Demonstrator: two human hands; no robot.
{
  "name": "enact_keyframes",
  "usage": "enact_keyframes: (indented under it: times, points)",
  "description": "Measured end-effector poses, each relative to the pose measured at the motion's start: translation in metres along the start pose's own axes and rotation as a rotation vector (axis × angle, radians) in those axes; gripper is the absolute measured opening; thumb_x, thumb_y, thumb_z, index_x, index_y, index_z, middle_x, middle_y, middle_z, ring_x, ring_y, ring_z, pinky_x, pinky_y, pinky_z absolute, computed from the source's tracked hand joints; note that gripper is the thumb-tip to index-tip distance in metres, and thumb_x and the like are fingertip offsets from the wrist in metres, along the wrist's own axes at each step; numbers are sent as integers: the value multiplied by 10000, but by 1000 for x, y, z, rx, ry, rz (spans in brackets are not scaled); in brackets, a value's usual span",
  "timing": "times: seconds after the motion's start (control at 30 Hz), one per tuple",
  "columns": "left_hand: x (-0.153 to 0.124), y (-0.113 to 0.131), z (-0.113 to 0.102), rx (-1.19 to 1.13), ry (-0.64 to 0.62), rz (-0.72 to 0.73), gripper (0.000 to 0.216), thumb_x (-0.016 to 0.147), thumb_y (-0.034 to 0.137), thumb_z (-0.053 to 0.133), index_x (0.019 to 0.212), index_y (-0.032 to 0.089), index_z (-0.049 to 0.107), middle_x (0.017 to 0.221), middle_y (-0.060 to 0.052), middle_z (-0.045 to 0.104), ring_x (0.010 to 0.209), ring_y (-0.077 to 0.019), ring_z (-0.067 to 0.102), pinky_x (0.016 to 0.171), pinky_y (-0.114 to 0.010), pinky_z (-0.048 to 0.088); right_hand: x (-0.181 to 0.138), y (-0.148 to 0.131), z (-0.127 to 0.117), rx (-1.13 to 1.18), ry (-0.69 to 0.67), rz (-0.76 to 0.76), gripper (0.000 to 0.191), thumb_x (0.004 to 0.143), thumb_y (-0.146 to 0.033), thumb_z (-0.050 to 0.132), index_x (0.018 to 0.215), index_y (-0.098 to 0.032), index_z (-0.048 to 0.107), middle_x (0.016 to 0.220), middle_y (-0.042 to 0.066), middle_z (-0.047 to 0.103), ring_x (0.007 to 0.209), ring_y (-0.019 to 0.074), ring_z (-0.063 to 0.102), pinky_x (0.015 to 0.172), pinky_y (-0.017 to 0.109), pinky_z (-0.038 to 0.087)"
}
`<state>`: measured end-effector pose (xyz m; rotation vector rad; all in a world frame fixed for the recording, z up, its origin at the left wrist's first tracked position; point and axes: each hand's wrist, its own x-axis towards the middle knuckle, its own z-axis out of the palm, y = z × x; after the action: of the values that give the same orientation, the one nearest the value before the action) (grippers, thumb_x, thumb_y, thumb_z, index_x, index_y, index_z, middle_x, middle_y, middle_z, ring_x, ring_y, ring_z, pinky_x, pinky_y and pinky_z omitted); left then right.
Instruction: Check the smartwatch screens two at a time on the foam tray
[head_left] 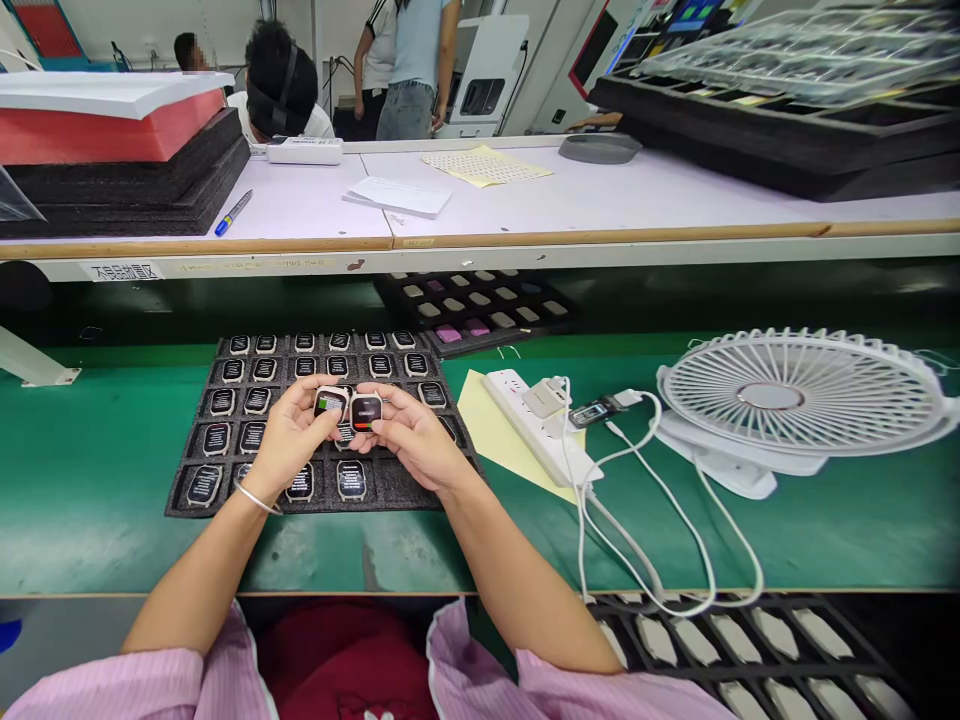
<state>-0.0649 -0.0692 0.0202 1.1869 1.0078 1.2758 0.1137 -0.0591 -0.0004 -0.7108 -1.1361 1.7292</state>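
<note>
My left hand (298,425) grips a smartwatch (331,402) without a strap, its screen lit with a green patch. Close beside it, my right hand (409,432) has its fingers around a second smartwatch (366,411), whose dark screen shows a red bar. Both are held above a black foam tray (405,490) with rows of similar watch cases in its slots. Most of those screens carry white text, like the watch (351,480) in the front row. Several front-right slots hold nothing. My hands and wrists hide part of the tray.
Right of the tray, a white power strip (536,425) with white cables lies partly on yellow paper (480,420). A white fan (772,400) stands farther right. Behind, a shelf (300,210) runs across the bench, with another foam tray (480,300) beneath it. People are beyond the shelf.
</note>
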Motion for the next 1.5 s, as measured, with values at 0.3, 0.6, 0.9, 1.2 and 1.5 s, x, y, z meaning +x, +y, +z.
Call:
enact_keyframes:
  times: [0.3, 0.6, 0.9, 1.2, 1.5]
  points:
    - [-1, 1, 0, -33, -14, -32, 423, 757, 253, 726, 1154, 185, 599, 916, -18, 691, 614, -132, 703, 637, -271, 581, 0, 1, -1, -14, 9, 4, 394, 810, -286, 728, 1174, -228, 587, 831, -1, 722, 693, 166, 724, 668, 320, 565]
    - [-1, 1, 0, -8, -9, -49, 418, 760, 328, 750, 1131, 183, 623, 909, -30, 715, 579, -138, 698, 591, -271, 588, 2, 3, -2, -69, 50, -10, 366, 811, -338, 742, 1129, -220, 602, 769, -29, 668, 598, 127, 670, 566, 271, 508]
    - [-1, 0, 0, -20, -6, -53, 422, 754, 285, 729, 1147, 182, 613, 929, -32, 708, 604, -144, 711, 627, -280, 587, 2, 3, -2, -53, 39, -30, 395, 786, -242, 723, 1155, -226, 585, 789, -25, 685, 637, 133, 678, 603, 276, 514]
    - [-1, 2, -2, -56, -2, -63, 472, 739, 303, 750, 1171, 179, 604, 920, -32, 710, 632, -153, 715, 637, -283, 580, 3, 3, -4, 15, 55, 12, 396, 797, -304, 747, 1152, -220, 593, 859, 1, 722, 636, 127, 692, 607, 270, 517]
    - [0, 1, -3, -49, -15, -69, 471, 749, 282, 717, 1188, 168, 591, 909, -30, 709, 641, -152, 719, 650, -283, 578, 6, 4, -4, 52, 56, 17, 373, 797, -264, 719, 1144, -215, 591, 864, 3, 738, 624, 117, 699, 616, 255, 522]
